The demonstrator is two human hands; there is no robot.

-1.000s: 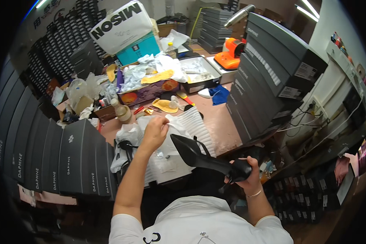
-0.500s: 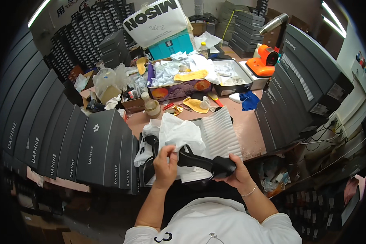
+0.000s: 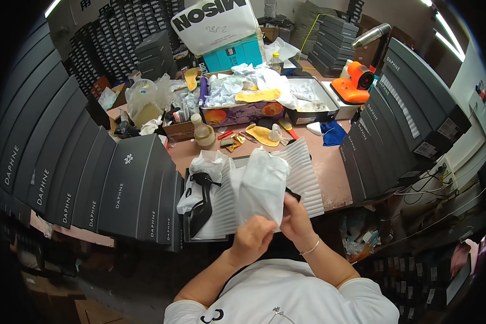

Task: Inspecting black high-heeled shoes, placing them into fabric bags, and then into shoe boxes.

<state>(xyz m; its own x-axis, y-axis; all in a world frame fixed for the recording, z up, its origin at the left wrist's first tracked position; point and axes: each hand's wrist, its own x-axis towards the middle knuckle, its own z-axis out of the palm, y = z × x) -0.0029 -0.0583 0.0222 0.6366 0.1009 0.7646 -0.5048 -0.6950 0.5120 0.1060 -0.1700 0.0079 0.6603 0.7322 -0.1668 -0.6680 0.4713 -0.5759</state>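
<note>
A black high-heeled shoe (image 3: pixel 201 208) lies in an open shoebox, on white ribbed foam sheeting (image 3: pixel 227 201). To its right, a sheet of thin white wrapping paper (image 3: pixel 262 175) hangs over a second shoe, of which only a small black part shows near my right fingers. My left hand (image 3: pixel 251 240) is closed on the paper's lower corner. Beside it, my right hand (image 3: pixel 298 220) is wrapped round the covered shoe at the paper's right edge; most of that grip is hidden.
Dark shoeboxes (image 3: pixel 125 189) stand in rows at left, with a tall stack (image 3: pixel 402 113) at right. Behind the open box are a glass bottle (image 3: pixel 202 132), yellow insole-shaped pieces (image 3: pixel 262 134), a paper-filled carton (image 3: pixel 245 114) and an orange device (image 3: pixel 353 83).
The second shoe, bare in my hands before, is now mostly covered by the white paper. My left hand has moved right and closer to me; the first shoe is now fully uncovered.
</note>
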